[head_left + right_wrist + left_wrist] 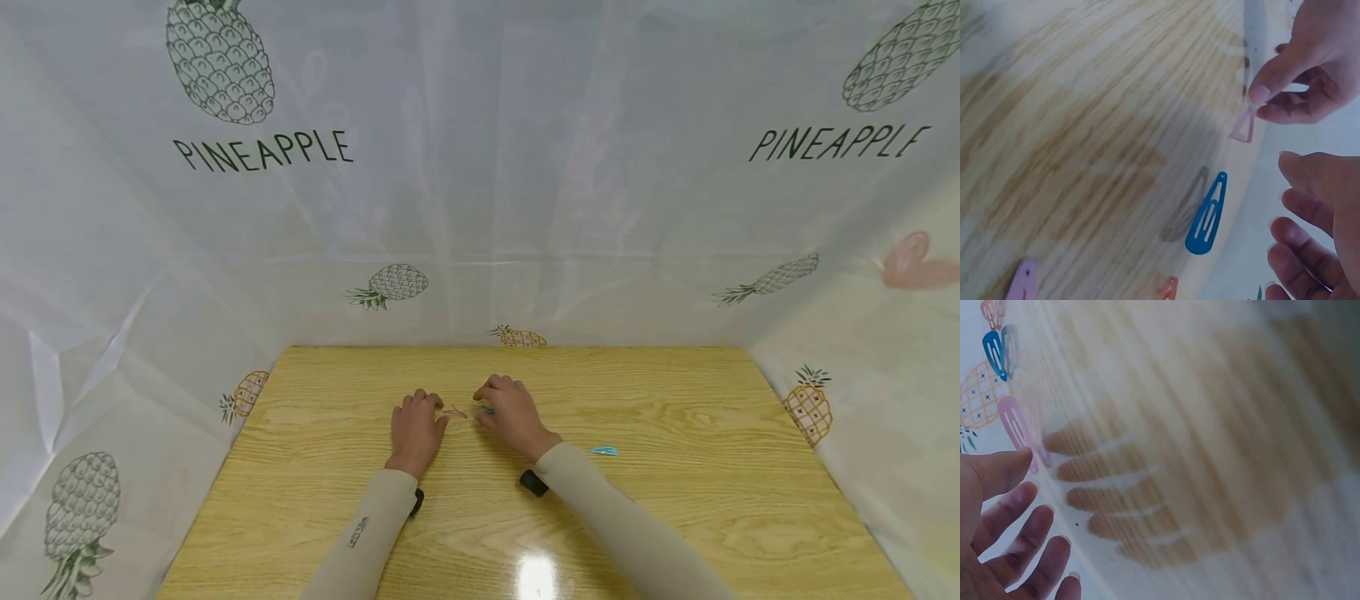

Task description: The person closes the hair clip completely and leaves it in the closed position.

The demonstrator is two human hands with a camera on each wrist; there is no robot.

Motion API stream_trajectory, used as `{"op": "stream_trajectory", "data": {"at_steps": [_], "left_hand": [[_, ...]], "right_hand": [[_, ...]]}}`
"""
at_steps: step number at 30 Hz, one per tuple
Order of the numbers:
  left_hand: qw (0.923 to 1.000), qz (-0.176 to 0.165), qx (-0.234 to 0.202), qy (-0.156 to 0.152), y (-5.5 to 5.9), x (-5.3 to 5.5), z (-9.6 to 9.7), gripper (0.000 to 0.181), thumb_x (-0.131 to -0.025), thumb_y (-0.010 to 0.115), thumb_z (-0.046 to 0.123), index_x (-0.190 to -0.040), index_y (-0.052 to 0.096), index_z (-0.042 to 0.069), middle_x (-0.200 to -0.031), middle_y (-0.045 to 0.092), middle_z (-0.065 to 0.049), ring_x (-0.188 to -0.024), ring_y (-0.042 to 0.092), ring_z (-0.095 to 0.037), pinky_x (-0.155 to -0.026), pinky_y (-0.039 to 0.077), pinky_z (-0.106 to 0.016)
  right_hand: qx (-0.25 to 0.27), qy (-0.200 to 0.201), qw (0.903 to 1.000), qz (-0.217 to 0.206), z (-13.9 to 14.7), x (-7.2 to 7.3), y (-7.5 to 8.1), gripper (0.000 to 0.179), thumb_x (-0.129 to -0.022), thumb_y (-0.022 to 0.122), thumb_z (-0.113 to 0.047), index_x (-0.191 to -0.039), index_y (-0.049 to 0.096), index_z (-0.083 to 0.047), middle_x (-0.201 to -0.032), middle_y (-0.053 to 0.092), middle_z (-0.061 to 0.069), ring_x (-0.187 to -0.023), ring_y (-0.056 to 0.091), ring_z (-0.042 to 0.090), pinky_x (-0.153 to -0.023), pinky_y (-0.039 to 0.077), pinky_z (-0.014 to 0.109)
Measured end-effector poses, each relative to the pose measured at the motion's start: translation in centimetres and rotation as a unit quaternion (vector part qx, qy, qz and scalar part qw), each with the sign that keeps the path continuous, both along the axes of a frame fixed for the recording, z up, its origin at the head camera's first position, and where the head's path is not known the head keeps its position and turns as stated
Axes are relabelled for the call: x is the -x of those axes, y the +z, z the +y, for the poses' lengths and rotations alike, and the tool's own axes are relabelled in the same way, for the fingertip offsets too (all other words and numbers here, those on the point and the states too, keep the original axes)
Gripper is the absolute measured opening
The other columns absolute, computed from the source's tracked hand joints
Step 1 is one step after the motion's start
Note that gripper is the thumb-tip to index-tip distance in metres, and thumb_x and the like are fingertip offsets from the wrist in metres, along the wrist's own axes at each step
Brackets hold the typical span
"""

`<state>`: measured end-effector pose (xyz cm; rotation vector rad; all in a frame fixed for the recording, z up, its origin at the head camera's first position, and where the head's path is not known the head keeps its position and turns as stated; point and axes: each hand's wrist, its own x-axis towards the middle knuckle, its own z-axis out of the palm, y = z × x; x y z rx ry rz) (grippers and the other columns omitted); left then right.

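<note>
A pink snap hair clip (454, 412) lies on the wooden table between my two hands. The thumb and index finger of my left hand (417, 429) are right at its narrow end, with a small gap between them in the left wrist view (1015, 422). My right hand (513, 417) is over a dark blue snap clip (1208, 215), thumb and fingers apart around it. In the head view the hand partly covers that clip. Beyond the blue clip, an orange-red clip (1169, 289) shows in the right wrist view.
A light blue clip (603, 451) lies to the right of my right wrist. The end of a purple-pink clip (1021, 280) shows low in the right wrist view. White cloth printed with pineapples (405, 200) hangs behind and beside the wooden table (675, 408).
</note>
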<state>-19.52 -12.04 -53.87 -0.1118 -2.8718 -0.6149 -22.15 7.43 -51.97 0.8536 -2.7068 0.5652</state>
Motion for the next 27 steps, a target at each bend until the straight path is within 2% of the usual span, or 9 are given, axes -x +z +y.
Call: {"op": "stream_trajectory", "data": {"at_steps": [7,15,22,27], "left_hand": [[1.0,-0.007,0.0,-0.002,-0.1,0.2,0.3,0.02,-0.093,0.084,0.018,-0.108,0.076,0.006,-0.103,0.066,-0.011,-0.095,0.062,-0.034,-0.085,0.052,-0.055],[0.9999,-0.01,0.009,0.0,-0.5,0.6,0.3,0.02,-0.093,0.084,0.018,-0.107,0.077,0.006,-0.101,0.065,-0.011,-0.094,0.063,-0.034,-0.085,0.053,-0.054],[0.9999,-0.007,0.012,-0.002,-0.5,0.7,0.5,0.019,-0.092,0.084,0.017,-0.107,0.078,0.006,-0.101,0.067,-0.011,-0.093,0.063,-0.033,-0.083,0.053,-0.053],[0.9998,-0.014,0.017,-0.002,-0.2,0.7,0.8,0.011,-0.094,0.083,0.016,-0.1,0.079,0.008,-0.1,0.066,-0.009,-0.096,0.064,-0.032,-0.086,0.054,-0.053]], "right_hand": [[-0.025,-0.016,0.9995,-0.009,-0.7,0.3,-0.5,0.029,-0.09,0.088,-0.024,-0.114,0.078,-0.011,-0.108,0.066,0.003,-0.102,0.063,0.026,-0.095,0.052,0.046],[-0.051,-0.024,0.9984,0.0,-1.5,0.6,-0.7,0.028,-0.09,0.088,-0.027,-0.111,0.078,-0.012,-0.108,0.066,0.003,-0.102,0.062,0.025,-0.095,0.051,0.044],[-0.081,-0.031,0.9963,-0.005,-2.4,0.7,-1.1,0.021,-0.093,0.085,-0.03,-0.107,0.081,-0.015,-0.11,0.066,0.002,-0.104,0.061,0.023,-0.097,0.05,0.041],[-0.092,-0.031,0.9953,-0.007,-3.0,0.7,-1.2,0.014,-0.095,0.084,-0.027,-0.103,0.083,-0.016,-0.108,0.065,0.0,-0.101,0.06,0.021,-0.097,0.049,0.04]]}}
